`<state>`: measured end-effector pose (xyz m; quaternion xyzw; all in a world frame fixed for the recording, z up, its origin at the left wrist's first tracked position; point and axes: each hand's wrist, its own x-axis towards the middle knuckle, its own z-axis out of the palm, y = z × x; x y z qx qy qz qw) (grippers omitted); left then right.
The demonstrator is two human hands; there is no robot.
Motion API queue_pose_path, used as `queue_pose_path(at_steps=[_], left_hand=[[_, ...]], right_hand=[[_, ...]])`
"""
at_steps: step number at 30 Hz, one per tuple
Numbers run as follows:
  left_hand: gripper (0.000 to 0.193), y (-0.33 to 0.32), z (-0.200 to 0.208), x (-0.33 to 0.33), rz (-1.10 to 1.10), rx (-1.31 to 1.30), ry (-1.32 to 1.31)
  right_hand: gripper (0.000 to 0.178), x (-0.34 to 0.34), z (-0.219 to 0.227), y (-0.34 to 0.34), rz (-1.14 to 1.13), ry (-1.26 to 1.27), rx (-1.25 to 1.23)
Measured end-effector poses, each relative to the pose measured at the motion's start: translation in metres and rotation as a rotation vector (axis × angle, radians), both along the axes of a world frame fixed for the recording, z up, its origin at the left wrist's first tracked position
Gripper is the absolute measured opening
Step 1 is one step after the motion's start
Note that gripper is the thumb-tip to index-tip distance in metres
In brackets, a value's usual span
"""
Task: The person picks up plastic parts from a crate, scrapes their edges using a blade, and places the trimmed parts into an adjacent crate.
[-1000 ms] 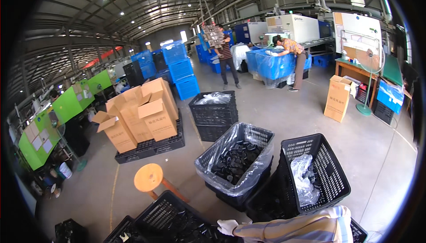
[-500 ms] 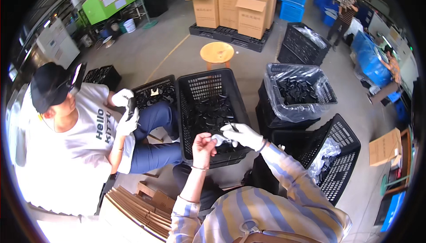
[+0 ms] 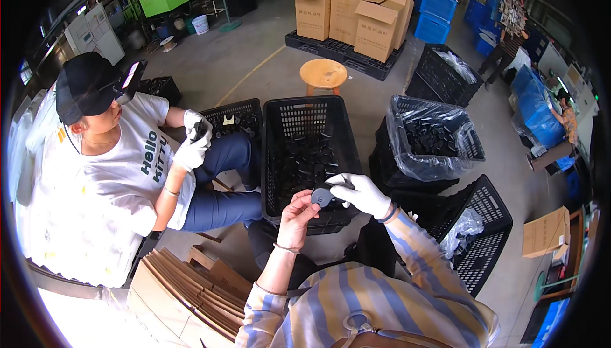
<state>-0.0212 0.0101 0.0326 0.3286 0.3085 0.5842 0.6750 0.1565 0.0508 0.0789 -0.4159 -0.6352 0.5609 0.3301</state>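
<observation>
My bare left hand (image 3: 298, 218) pinches a black plastic part (image 3: 321, 197) between thumb and fingers, its round disc-like face turned up toward me. Close on its right is my right hand (image 3: 364, 196) in a white glove, fingers bent at the part's edge. Something dark shows between those gloved fingers; whether it belongs to the part or is a separate small thing, I cannot tell. Both hands are over the near end of a black mesh crate (image 3: 304, 107). Many similar black parts (image 3: 309, 160) lie heaped inside it.
At left a seated co-worker (image 3: 121, 151) in white gloves handles a dark piece. A bag-lined crate (image 3: 436, 168) of black parts stands at right, near a tilted crate (image 3: 490, 240). Beyond are a wooden stool (image 3: 323, 74) and cartons (image 3: 375, 30); flattened cardboard (image 3: 184, 297) lies near left.
The part in my left hand has turned, now showing its dark round face instead of a pale, shiny side. My gloved fingers have curled closer around its edge. The whole view has shifted slightly.
</observation>
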Motion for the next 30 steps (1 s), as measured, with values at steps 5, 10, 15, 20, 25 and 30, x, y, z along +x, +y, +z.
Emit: queue_pose_path(at_steps=[5,10,15,20,25,30], left_hand=[[0.019,-0.001,-0.001,0.006,0.023,-0.023,-0.039],[0.019,0.0,0.001,0.002,-0.057,0.038,-0.016],[0.045,0.003,0.003,-0.005,-0.544,-0.042,-0.093],[0.051,0.004,-0.005,-0.003,-0.51,-0.175,-0.382],[0.047,0.007,-0.005,-0.004,-0.42,-0.15,-0.514],[0.042,0.01,-0.005,-0.002,-0.317,-0.079,-0.473]], right_hand=[[0.023,-0.002,-0.001,-0.001,-0.016,0.058,0.018],[0.024,0.01,0.021,0.001,0.073,-0.015,-0.017],[0.026,0.012,0.025,0.009,0.364,-0.145,0.209],[0.014,0.021,0.035,-0.001,0.072,-0.619,0.77],[0.012,0.018,0.041,-0.014,-0.089,-0.696,0.952],[0.015,0.004,0.053,-0.019,-0.082,-0.952,1.121]])
